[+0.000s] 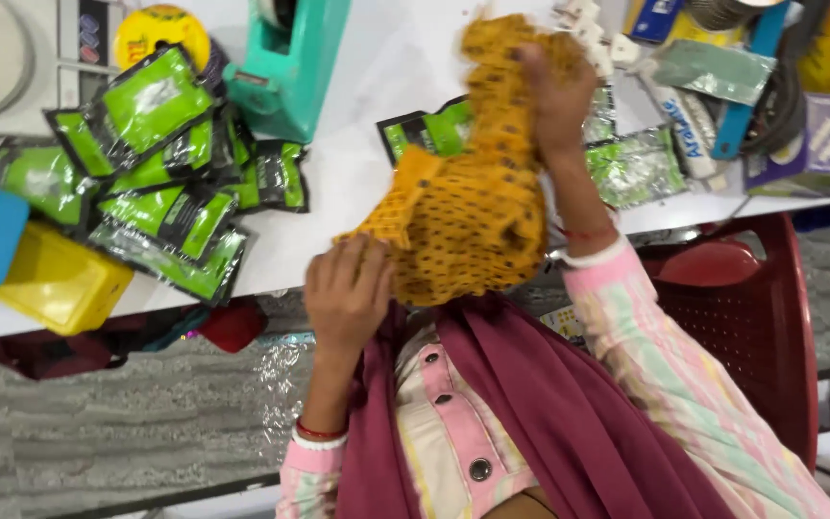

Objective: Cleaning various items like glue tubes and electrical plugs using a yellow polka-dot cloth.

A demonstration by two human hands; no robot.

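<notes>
Both hands, left hand (346,293) and right hand (554,96), grip yellow dotted cloth (473,211)

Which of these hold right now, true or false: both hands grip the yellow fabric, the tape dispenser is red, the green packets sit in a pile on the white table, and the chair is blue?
1. Both hands grip the yellow fabric. True: the left hand holds the lower edge of the yellow fabric and the right hand holds its top.
2. The tape dispenser is red. False: the tape dispenser is teal.
3. Green packets lie piled on the white table. True: the green packets overlap on the white table, left of the fabric.
4. The chair is blue. False: the plastic chair is red.
</notes>
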